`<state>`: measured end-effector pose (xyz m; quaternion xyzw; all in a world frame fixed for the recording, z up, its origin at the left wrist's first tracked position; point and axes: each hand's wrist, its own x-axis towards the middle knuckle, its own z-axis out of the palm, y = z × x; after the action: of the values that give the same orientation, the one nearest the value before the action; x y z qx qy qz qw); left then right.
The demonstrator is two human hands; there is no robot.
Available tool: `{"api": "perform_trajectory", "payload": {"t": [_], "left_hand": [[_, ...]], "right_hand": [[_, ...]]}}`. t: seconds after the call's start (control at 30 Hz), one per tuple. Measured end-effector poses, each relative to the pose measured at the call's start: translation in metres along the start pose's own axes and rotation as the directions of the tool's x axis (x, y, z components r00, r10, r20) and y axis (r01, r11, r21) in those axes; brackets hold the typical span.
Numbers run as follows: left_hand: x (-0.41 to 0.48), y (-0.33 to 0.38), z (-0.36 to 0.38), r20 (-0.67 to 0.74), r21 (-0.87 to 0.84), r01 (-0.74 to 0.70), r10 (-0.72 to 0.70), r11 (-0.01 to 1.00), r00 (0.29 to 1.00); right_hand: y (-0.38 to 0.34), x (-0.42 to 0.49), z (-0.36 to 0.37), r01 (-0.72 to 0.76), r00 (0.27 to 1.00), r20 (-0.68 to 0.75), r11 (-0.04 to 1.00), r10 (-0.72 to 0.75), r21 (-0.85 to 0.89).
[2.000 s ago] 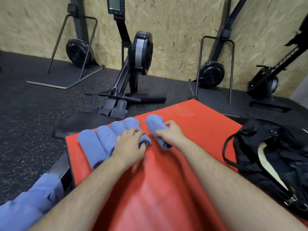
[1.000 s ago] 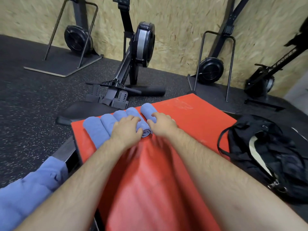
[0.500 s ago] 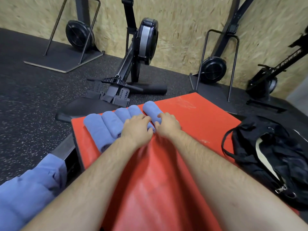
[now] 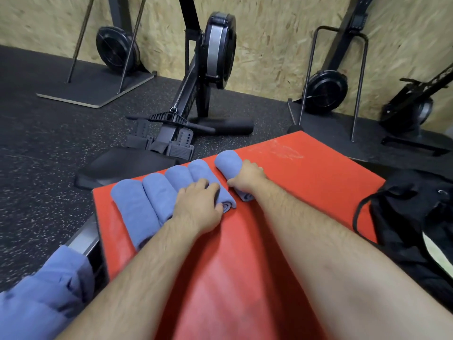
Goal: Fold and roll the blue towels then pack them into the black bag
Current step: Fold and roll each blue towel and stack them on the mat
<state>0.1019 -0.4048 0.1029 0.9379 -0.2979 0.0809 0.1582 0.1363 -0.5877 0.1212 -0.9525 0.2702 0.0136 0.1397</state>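
Left hand (image 4: 198, 204) lies palm-down; right hand (image 4: 247, 179) has fingers (image 4: 255, 169) curled.

Five rolled blue towels (image 4: 157, 200) lie side by side — black bag (image 4: 414, 217) gapes nearby.

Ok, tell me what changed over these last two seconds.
The right hand pushed the fifth roll leftward against the row, then eased it slightly away, still gripping it. The left hand stayed resting on the row; bag unmoved.
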Motion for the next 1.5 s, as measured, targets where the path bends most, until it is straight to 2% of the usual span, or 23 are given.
{"api": "perform_trajectory", "payload": {"t": [0.17, 0.3, 0.47, 0.6, 0.63, 0.77, 0.83, 0.93, 1.0, 1.13, 1.27, 1.4, 1.5], "left_hand": [[-0.002, -0.001, -0.001, -0.009, -0.011, 0.003, -0.003, 1.0, 1.0], [-0.002, 0.001, -0.004, 0.014, -0.003, 0.014, -0.014, 1.0, 1.0], [-0.002, 0.005, -0.005, 0.035, -0.021, 0.025, -0.024, 0.999, 0.999], [-0.001, 0.0, -0.005, 0.045, -0.041, 0.03, -0.028, 0.999, 0.999], [-0.001, -0.002, -0.005, 0.044, -0.043, 0.032, -0.03, 0.999, 0.999], [0.004, -0.005, -0.009, 0.042, -0.054, 0.057, -0.055, 0.997, 0.998], [0.004, -0.005, -0.012, 0.065, -0.064, 0.078, -0.073, 0.995, 0.995], [0.002, 0.0, -0.023, 0.089, -0.098, 0.107, -0.098, 0.989, 0.991], [-0.002, 0.003, -0.039, 0.064, -0.09, 0.097, -0.091, 0.991, 0.994], [-0.044, -0.003, -0.083, -0.042, -0.11, 0.086, -0.091, 0.99, 0.995], [-0.116, -0.05, -0.114, -0.135, -0.057, 0.073, -0.08, 0.996, 0.988], [-0.196, -0.129, -0.139, -0.114, 0.067, 0.212, -0.203, 0.975, 0.972], [-0.253, -0.184, -0.142, -0.054, 0.073, 0.352, -0.349, 0.933, 0.936]], "right_hand": [[-0.004, -0.006, 0.002, 0.013, 1.0, 0.019, 1.0, -0.013, 0.017], [-0.002, -0.012, 0.006, 0.026, 0.996, 0.077, 0.995, -0.033, 0.098], [-0.001, -0.01, 0.002, -0.028, 0.997, 0.078, 0.982, 0.014, 0.185], [-0.01, -0.012, 0.002, -0.034, 0.998, -0.038, 0.989, 0.04, 0.141], [-0.012, -0.012, 0.002, -0.017, 0.999, -0.032, 0.991, 0.022, 0.135], [-0.019, -0.019, 0.003, 0.114, 0.98, 0.14, 0.98, -0.138, 0.163], [-0.02, -0.029, 0.0, 0.128, 0.985, 0.103, 0.986, -0.139, 0.106], [-0.02, -0.057, -0.011, 0.19, 0.98, -0.044, 0.981, -0.192, -0.048], [-0.024, -0.087, -0.022, 0.271, 0.955, -0.104, 0.959, -0.279, -0.08], [-0.056, -0.154, -0.034, 0.409, 0.899, -0.126, 0.907, -0.419, -0.102], [-0.112, -0.214, -0.021, 0.539, 0.819, -0.116, 0.823, -0.561, -0.177], [-0.19, -0.271, 0.03, 0.66, 0.746, -0.02, 0.744, -0.665, -0.106], [-0.245, -0.312, 0.067, 0.682, 0.73, 0.102, 0.729, -0.676, -0.049]]}}
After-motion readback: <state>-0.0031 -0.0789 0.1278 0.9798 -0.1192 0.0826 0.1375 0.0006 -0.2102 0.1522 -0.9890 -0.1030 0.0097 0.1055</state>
